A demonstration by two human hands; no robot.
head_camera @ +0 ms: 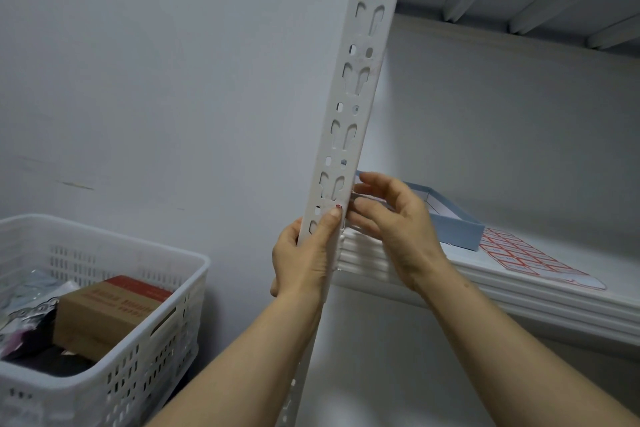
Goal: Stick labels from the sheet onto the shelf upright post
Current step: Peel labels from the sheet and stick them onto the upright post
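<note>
Your left hand [304,260] wraps the white perforated metal upright post [360,80] just below shelf level, fingers closed around its far edge and the thumb laid flat on the front face. Under the thumb tip sits a small white label with red print [335,207], pressed onto the post beside a round hole; only its red corner shows clearly, and the wording is too small to read. The post rises tilted in view, its face punched with paired keyhole slots and small round holes.

Your right hand [388,218] is just beside the post on its shelf side, fingers bent and loosely spread, fingertips touching the post's edge at the label's height. You cannot tell whether they pinch anything.

The sheet of red-bordered white labels [530,256] lies flat on the white ribbed metal shelf [519,298], well to the right of your hands, with several labels already gone near its front end. A shallow pale blue cardboard tray [457,222] rests on the shelf between the sheet and the post. At lower left stands a white slotted plastic basket [145,350] holding a brown cardboard box [110,308].
</note>
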